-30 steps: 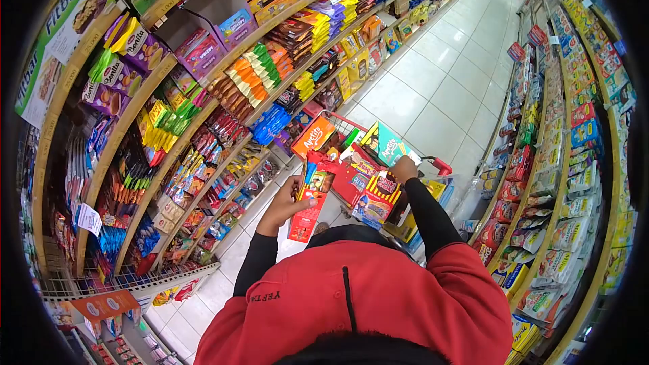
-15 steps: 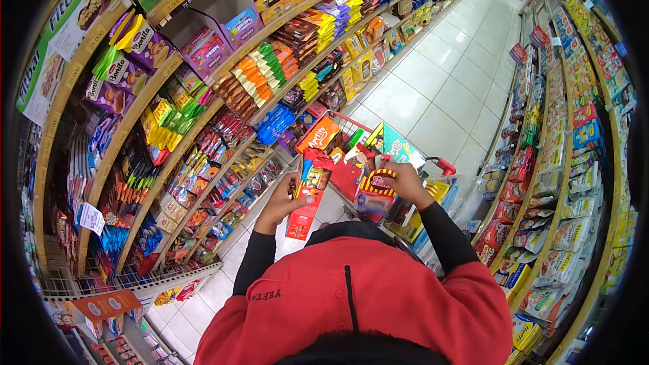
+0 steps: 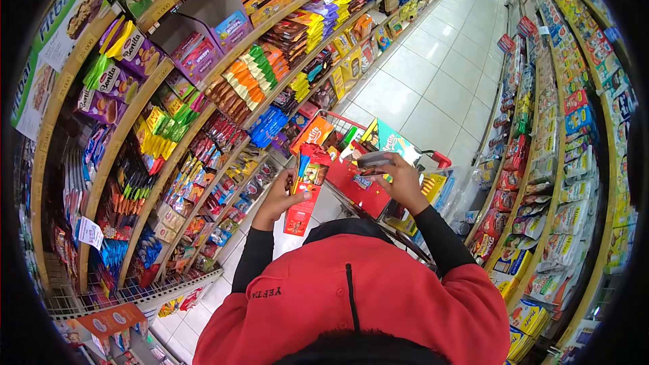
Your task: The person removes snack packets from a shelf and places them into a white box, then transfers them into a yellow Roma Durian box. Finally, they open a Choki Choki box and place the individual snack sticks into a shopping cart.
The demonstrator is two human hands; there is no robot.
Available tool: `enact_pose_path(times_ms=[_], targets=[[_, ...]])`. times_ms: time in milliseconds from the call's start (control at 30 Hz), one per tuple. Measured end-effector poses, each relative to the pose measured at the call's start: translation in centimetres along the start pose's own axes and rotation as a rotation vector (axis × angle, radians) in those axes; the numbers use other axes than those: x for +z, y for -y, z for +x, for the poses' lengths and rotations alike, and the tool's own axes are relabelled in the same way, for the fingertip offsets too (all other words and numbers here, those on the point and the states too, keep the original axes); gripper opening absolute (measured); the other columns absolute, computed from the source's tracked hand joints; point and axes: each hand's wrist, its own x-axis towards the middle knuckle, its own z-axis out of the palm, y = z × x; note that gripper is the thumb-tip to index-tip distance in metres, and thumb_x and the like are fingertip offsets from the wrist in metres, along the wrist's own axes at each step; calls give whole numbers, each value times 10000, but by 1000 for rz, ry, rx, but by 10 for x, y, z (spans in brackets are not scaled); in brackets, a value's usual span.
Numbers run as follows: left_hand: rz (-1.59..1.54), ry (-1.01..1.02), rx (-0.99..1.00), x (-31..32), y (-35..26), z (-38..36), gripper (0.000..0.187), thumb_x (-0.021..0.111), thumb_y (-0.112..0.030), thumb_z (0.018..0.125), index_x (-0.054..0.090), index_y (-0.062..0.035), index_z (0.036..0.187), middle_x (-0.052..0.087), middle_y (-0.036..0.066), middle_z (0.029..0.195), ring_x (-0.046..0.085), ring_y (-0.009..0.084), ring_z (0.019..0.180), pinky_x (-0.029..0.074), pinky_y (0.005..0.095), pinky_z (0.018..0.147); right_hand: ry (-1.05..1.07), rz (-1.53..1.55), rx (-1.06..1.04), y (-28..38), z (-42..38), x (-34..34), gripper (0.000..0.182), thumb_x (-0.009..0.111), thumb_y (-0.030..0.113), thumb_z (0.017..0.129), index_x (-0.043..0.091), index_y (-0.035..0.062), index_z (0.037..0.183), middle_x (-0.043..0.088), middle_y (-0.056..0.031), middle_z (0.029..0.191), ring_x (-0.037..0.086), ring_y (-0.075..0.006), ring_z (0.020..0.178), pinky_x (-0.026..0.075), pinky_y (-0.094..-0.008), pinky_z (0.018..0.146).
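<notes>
My left hand (image 3: 276, 201) is closed on a tall red snack box (image 3: 299, 211), its thumb across the printed front. Red and blue shapes show at the box's upper end, too small to make out. In my right hand (image 3: 401, 186) is a snack packet (image 3: 374, 161), turned nearly edge-on so its face is hidden. Both hands are over a shopping cart (image 3: 338, 119) with a red handle. Inside it lie an orange Apetito box (image 3: 315, 134), a teal box (image 3: 393, 139) and a red package (image 3: 357, 186), which is right below the packet.
Shelves of wafers, chocolates and biscuits (image 3: 236, 84) curve along the left. Another shelf (image 3: 561, 162), full of bagged and boxed goods, lines the right side. Pale floor tiles (image 3: 433, 61) run ahead between them. A wire shelf edge (image 3: 135, 294) sits low at the left.
My right hand has raised and tilted the packet; its striped front faced me before and now shows edge-on. More of the red package shows beneath. My left hand still holds the red box.
</notes>
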Motion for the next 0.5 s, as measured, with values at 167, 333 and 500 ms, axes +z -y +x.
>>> enact_pose_path(times_ms=[167,333,500], targets=[[1,20,8,0,-6,-1,712,781,-284,623,420,-1,1168,512,97,1064,493,161,986,387,292,866,199,-136,-70,14,3,20,255,678,142,650,640,150,902,624,-76,904,611,-240,771,409,-404,675],[-3,21,8,-1,-10,-5,683,776,-279,629,431,-7,1152,515,88,1048,493,155,972,386,285,862,259,-295,-102,11,2,37,184,645,158,673,624,116,851,629,-76,738,594,-259,664,387,-404,673],[-22,35,24,-2,-15,-8,669,773,-269,634,432,-12,1148,517,85,1037,502,150,952,398,282,844,68,-104,-6,6,2,21,155,627,155,714,637,70,844,610,-151,694,592,-313,622,437,-396,577]])
